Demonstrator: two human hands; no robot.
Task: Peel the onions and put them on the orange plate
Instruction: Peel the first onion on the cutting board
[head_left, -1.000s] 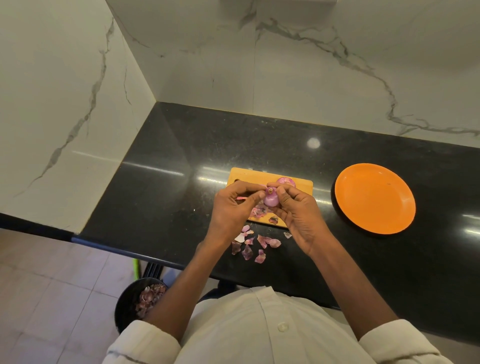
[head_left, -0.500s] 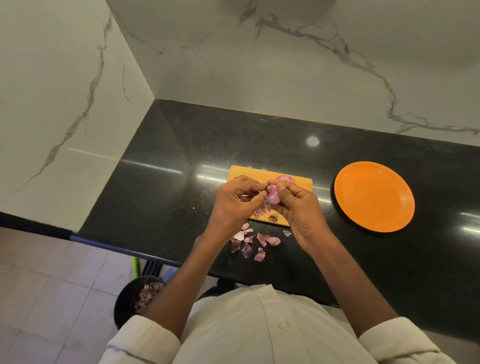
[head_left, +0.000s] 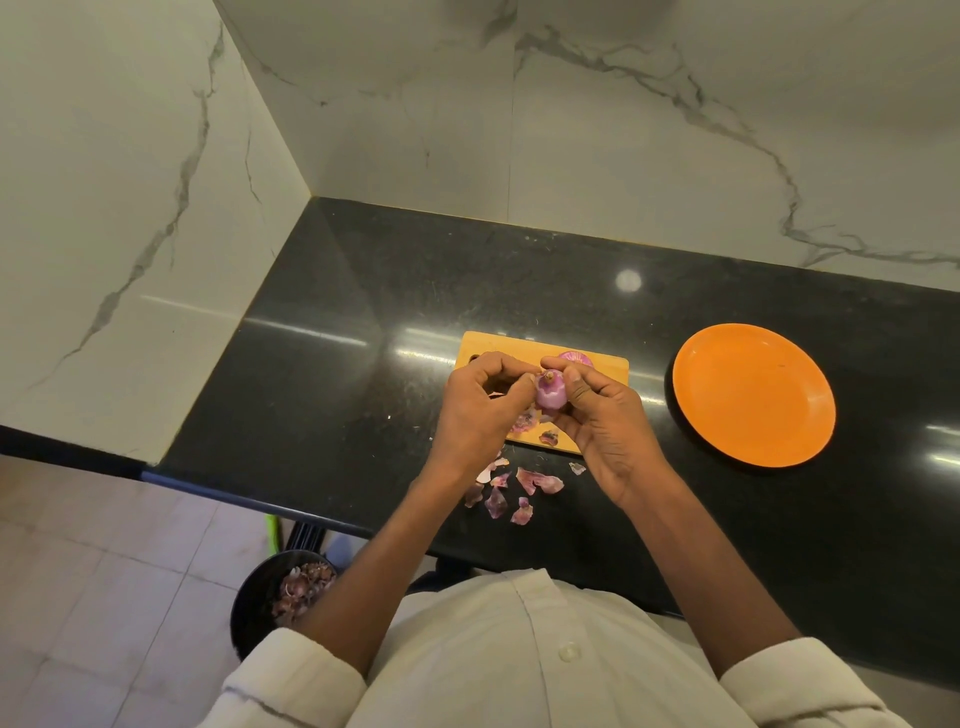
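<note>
black bin (head_left: 260, 597) on floor, peels inside. loose skins (head_left: 519, 488) on dark counter (head_left: 337, 395) near the edge. left hand (head_left: 478, 410) and right hand (head_left: 602, 415) both pinch one purple onion (head_left: 550, 395), fingers curled around it, above yellow board (head_left: 519, 348). second onion (head_left: 575, 357) at board's far edge. orange plate (head_left: 753, 395) bare, right of board.
</note>
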